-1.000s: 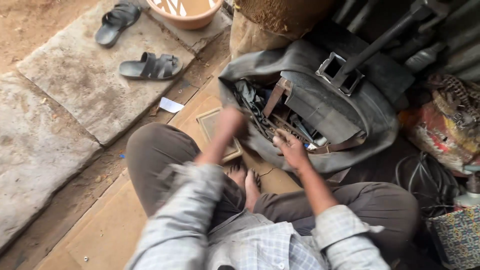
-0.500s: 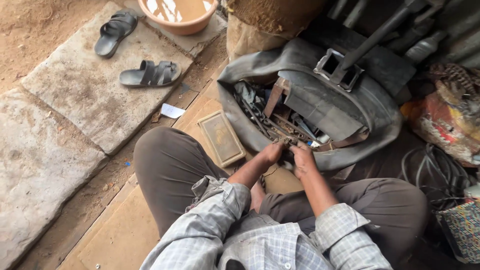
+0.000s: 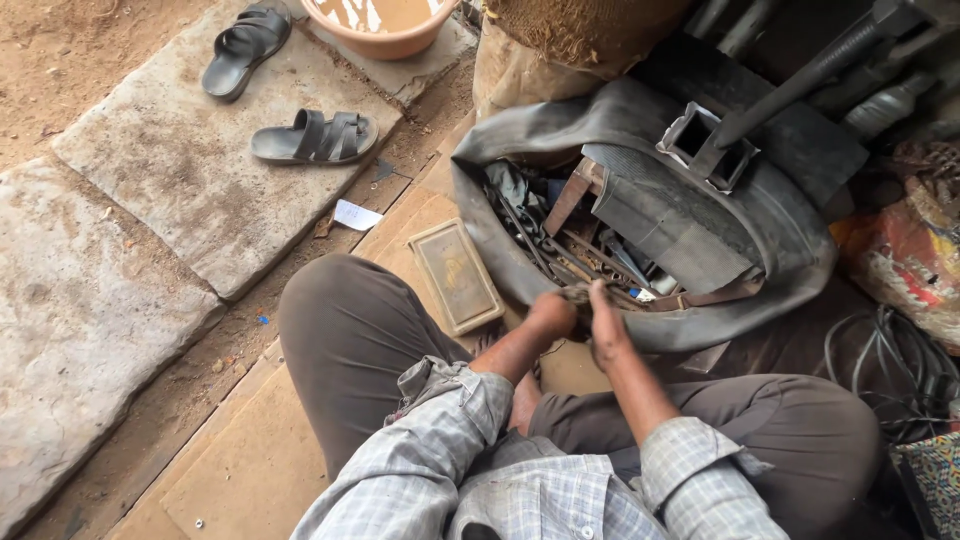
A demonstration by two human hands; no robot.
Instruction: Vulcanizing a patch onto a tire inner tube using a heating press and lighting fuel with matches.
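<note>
A: Head camera: what do the hands have?
B: Left hand (image 3: 551,315) and right hand (image 3: 604,328) are pressed together, pinching a small dark piece (image 3: 577,293) between them; I cannot tell what it is.
A: Around them?
B: Just beyond, a rubber tube tool bag (image 3: 640,215) full of metal tools (image 3: 575,250). Left of the hands lies a flat rectangular tin (image 3: 455,275); farther off, two sandals (image 3: 313,138).

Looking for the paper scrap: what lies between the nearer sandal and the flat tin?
A white paper scrap lies between the sandal and the tin, in the head view.
</note>
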